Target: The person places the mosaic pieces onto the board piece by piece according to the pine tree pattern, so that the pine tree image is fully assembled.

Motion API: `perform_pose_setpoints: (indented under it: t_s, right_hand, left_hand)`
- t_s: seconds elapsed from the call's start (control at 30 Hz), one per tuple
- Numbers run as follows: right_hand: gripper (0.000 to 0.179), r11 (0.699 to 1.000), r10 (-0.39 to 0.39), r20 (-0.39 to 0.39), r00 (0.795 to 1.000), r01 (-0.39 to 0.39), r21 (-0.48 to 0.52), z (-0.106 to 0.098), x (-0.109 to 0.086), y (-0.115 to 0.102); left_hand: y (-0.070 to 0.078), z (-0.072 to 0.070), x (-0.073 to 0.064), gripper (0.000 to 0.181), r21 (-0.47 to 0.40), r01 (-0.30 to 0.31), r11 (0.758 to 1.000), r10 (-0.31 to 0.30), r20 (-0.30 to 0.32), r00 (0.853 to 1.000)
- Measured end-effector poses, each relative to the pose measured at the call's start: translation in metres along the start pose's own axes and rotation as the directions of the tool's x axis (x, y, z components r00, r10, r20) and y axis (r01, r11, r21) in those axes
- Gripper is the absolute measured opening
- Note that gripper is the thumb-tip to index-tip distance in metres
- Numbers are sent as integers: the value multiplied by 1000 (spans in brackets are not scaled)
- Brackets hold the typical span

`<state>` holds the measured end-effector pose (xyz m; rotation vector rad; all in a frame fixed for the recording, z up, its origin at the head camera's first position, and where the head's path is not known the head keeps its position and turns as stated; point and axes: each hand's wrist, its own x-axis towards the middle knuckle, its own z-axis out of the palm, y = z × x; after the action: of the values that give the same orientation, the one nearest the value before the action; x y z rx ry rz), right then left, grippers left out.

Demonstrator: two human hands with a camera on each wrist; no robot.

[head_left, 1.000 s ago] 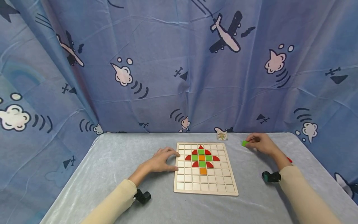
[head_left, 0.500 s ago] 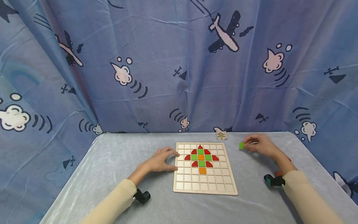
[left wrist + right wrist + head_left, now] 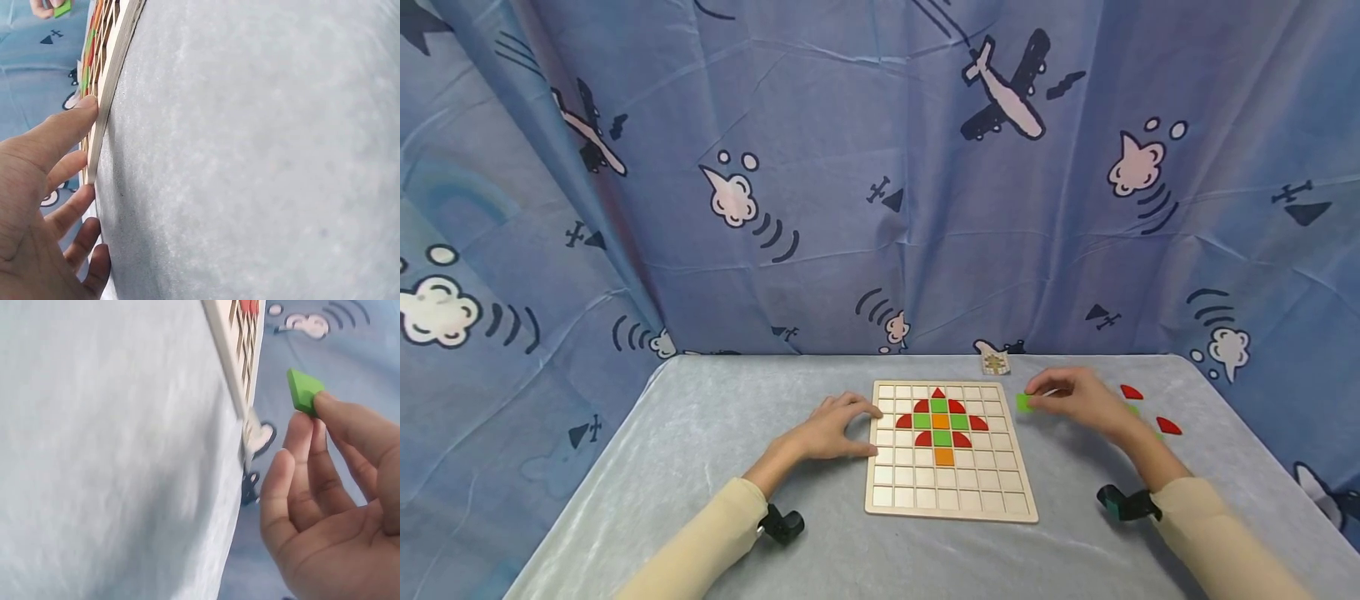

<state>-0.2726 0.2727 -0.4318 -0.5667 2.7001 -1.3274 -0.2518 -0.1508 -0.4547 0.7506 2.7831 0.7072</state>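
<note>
The wooden grid board (image 3: pixel 951 517) lies flat on the table and bears a tree-like pattern of red, green and orange tiles. At its left edge rests my left hand (image 3: pixel 829 431), thumb and fingers spread apart along the rim; the left wrist view shows the thumb (image 3: pixel 78 112) against the board's side. My right hand (image 3: pixel 1078 402) pinches a green square tile (image 3: pixel 304 390) between thumb and fingertips, just off the board's upper right edge. In the right wrist view the tile is tilted and raised, its lower corner covered by the thumb.
Beyond my right hand lie loose red quarter-round tiles (image 3: pixel 1168 426) and a green tile (image 3: pixel 1133 409), partly hidden by the wrist. A small patterned card (image 3: pixel 996 364) is at the table's back edge. A blue curtain (image 3: pixel 820 208) hangs behind the grey-covered table (image 3: pixel 737 392).
My right hand has moved left and slightly nearer with the green tile, towards the board, uncovering loose red tiles behind it. My left hand has stayed at the board's edge.
</note>
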Motion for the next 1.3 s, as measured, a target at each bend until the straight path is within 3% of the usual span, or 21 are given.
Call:
perform_pose_setpoints:
  t_s: [0.33, 1.03, 1.3]
  right_hand:
    - [22, 997, 36, 94, 995, -42, 58, 25, -4, -24]
    - [18, 988, -110, 200, 974, 85, 132, 74, 1, -50]
    - [12, 987, -156, 189, 970, 146, 67, 90, 6, -58]
  left_hand:
    - [-1, 0, 1, 56, 2, -3, 1000, 3, -5, 1000]
    - [2, -3, 0, 55, -15, -1, 1000, 1, 2, 1000]
    - [2, -3, 0, 56, -12, 1, 1000, -1, -1, 1000]
